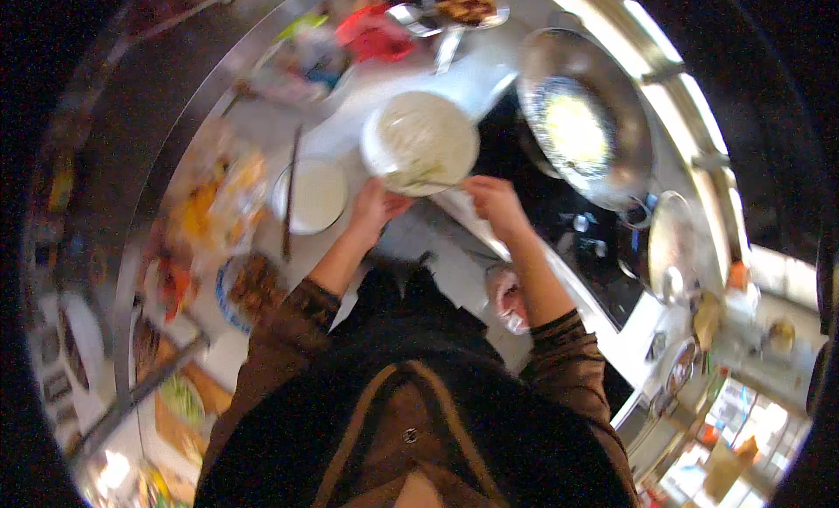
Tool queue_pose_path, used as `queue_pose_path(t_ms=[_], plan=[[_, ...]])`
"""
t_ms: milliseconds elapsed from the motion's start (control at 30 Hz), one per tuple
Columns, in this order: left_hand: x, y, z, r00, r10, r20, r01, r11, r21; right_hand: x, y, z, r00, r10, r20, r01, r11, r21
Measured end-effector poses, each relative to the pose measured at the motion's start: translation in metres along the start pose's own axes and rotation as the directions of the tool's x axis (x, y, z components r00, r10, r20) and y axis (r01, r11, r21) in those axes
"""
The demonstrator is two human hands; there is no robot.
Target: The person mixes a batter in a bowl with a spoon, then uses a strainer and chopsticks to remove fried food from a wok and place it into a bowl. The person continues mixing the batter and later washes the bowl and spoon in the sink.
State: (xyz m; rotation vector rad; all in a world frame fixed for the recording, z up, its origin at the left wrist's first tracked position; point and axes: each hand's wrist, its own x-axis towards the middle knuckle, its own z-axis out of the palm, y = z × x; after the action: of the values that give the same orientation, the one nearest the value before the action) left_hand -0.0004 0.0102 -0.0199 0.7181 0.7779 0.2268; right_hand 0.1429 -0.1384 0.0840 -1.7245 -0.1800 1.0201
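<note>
A white bowl (371, 144) of pale batter-like mix with a few greenish bits stands at the counter's front edge. My left hand (377, 209) grips its near rim. On the other side of that rim, my right hand (495, 203) pinches what looks like a thin utensil (436, 183) that dips into the mix; blur hides its exact kind. Left of the bowl is a second pale bowl (318, 196) with whitish contents. A dark stick (293, 187), perhaps chopsticks, lies across it.
A large wok (629, 121) with foaming yellow contents sits on the black cooktop (590, 246), beside a glass lid (675, 246). Fried brown pieces (467, 3) and a red bag (373, 36) are at the back. Leftward are plastic bags (216, 200) and a blue-rimmed bowl (224, 295) of brown food.
</note>
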Motion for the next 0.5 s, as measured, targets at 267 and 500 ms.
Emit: queue_pose_path(t_ms=[267,500], plan=[[0.000,0.002,-0.001,1.000,0.018,-0.012,-0.017,1.000,0.004,-0.057,-0.091,-0.092,0.910,-0.279,-0.307,0.363,0.895,0.260],[-0.005,0.007,0.004,0.999,0.016,-0.030,-0.015,0.999,0.032,0.012,-0.102,-0.253,0.617,-0.404,-0.675,0.378,0.905,-0.196]])
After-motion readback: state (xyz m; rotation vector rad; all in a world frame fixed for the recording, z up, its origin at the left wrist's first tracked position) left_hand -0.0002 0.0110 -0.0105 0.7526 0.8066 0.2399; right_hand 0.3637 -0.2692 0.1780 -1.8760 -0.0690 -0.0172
